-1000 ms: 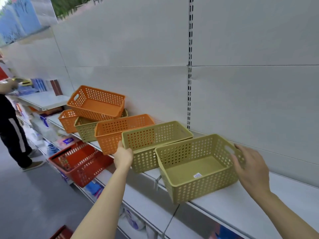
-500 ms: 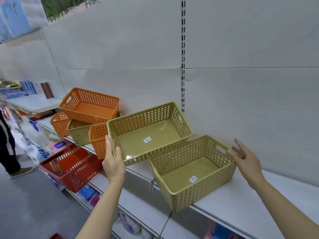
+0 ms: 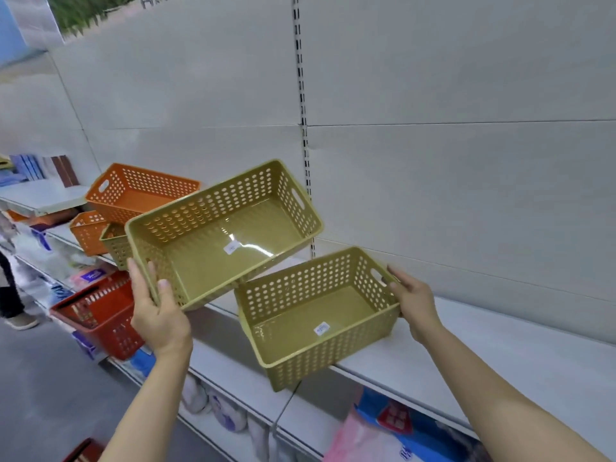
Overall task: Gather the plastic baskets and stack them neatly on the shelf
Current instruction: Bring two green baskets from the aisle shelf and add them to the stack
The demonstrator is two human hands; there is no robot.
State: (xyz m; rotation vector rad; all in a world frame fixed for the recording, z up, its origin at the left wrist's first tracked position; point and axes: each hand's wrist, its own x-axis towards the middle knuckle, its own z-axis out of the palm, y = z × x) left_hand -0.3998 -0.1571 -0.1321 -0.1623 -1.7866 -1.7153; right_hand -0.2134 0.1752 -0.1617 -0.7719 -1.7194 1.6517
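Observation:
My left hand [image 3: 156, 308] grips the near short end of an olive-green perforated basket [image 3: 213, 261], lifted off the shelf and tilted toward me, a white sticker on its floor. A second olive-green basket [image 3: 300, 325] stands on the grey shelf [image 3: 500, 355], its near corner overhanging the front edge. My right hand [image 3: 411, 300] holds its far short end by the handle slot. Further left on the shelf are an orange basket [image 3: 133, 195] atop others, a smaller orange basket [image 3: 85, 231] and another green basket [image 3: 115, 243], partly hidden by the lifted one.
A red shopping basket [image 3: 100, 315] hangs off the lower shelf at left. Packaged goods [image 3: 383, 431] fill the shelves below. A person's leg and shoe [image 3: 15, 311] show at the far left in the aisle. The grey back panel rises behind the shelf.
My left hand has lifted the green basket higher and carried it right, toward the basket on the shelf. My right hand has closed onto that basket's far end.

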